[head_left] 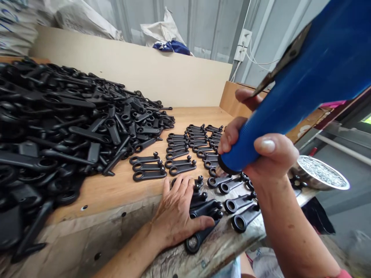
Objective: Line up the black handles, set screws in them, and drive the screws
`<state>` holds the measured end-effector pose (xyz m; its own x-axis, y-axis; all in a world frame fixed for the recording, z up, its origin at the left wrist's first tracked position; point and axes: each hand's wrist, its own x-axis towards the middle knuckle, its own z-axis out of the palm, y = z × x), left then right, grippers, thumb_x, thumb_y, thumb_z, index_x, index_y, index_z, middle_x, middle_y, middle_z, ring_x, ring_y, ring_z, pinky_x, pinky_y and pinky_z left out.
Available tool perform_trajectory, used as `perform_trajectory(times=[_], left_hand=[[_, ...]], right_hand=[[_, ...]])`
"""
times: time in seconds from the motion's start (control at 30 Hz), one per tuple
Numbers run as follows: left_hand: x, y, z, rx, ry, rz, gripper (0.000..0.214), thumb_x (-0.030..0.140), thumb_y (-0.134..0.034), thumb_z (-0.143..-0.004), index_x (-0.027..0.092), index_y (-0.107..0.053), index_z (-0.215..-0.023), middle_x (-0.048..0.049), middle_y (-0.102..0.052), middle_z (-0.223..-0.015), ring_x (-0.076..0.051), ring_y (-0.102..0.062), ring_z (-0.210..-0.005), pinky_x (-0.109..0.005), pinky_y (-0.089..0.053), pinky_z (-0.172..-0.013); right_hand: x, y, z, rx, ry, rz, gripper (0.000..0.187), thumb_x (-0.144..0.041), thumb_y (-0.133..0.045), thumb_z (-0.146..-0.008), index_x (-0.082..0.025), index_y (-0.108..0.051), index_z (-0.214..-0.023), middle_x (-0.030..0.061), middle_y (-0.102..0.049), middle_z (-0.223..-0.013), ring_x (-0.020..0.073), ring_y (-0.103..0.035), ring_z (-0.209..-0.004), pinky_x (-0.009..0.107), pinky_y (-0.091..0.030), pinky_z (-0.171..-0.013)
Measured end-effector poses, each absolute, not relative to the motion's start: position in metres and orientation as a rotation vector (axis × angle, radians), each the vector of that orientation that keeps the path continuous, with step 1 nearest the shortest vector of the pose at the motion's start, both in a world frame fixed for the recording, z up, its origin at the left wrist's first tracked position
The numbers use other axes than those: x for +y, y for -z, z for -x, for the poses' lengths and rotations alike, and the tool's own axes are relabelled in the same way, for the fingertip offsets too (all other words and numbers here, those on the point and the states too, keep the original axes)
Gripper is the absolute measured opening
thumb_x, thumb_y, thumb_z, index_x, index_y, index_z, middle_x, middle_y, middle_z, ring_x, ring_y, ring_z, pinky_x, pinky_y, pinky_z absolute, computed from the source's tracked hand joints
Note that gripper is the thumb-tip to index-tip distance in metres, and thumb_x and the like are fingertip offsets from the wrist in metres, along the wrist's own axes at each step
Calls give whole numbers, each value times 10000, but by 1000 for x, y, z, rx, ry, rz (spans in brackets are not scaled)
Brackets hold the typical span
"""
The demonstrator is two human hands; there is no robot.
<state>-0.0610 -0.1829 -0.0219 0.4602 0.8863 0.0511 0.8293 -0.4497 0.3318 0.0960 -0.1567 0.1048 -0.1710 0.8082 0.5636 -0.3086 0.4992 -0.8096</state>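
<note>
My left hand (pixel 175 212) lies flat with its fingers stretched over a row of black plastic lever arms. Its thumb rests on the nearest lever arm (pixel 204 231), which has a ring at one end and a ball stud at the other. My right hand (pixel 269 160) is wrapped round a thick blue tool (pixel 290 108) with a metal lever along its side. That tool slants down over the right-hand rows of lever arms, its black-ringed lower end close above them; its very tip is hard to make out.
A large heap of black lever arms (pixel 87 104) covers the left side of the wooden table (pixel 191 116). At the right edge stands a metal bowl (pixel 346 184) of small shiny pieces. Behind are a pale board (pixel 145 73), cloth sacks (pixel 87 19) and wall sockets (pixel 242 45) with cables.
</note>
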Motion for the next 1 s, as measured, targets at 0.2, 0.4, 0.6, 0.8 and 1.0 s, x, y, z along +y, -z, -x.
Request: perform_trajectory(times=[0.2, 0.4, 0.6, 0.8, 1.0], left_hand=[[-189, 21, 51, 1546, -116, -2334, 1239, 855, -465, -559, -19, -197, -1395, -233, -126, -1479, -376, -37, -1366, -576, 4, -1089], [-188, 35, 49, 1566, -146, -2329, 1169, 831, -455, -586, 46, -198, -1413, -204, -83, -1489, -378, 12, -1364, -616, -20, -1069], [-186, 23, 48, 1534, -43, -2233, 1148, 780, -511, -602, 41, -176, -1415, -226, -34, -1483, -377, 49, -1359, -620, -12, -1062], [-186, 22, 49, 1511, -50, -2235, 1101, 778, -489, -616, 64, -220, -1410, -230, -64, -1482, -366, 38, -1363, -607, 7, -1061], [-186, 27, 50, 1492, -111, -2270, 1098, 769, -499, -611, 79, -211, -1415, -233, -97, -1478, -378, 4, -1362, -627, -10, -1051]], right_hand=[[-146, -79, -110, -1299, -1103, 446, 529, -345, -746, -519, -255, -582, -1015, -33, -576, -544, 160, -509, -457, 306, -401, -451], [-150, -67, -115, -1289, -1135, 468, 632, -379, -803, -510, -293, -562, -1087, -26, -578, -570, 173, -534, -491, 321, -428, -481], [-150, -55, -110, -1379, -1197, 468, 694, -419, -791, -538, -301, -508, -1161, -28, -581, -595, 177, -537, -495, 349, -446, -514], [-149, -47, -106, -1400, -1264, 475, 743, -383, -785, -551, -295, -443, -1205, -17, -590, -628, 177, -535, -516, 317, -410, -467], [-148, -44, -104, -1416, -1262, 554, 748, -406, -783, -540, -308, -420, -1187, -25, -580, -624, 184, -530, -534, 348, -422, -500]])
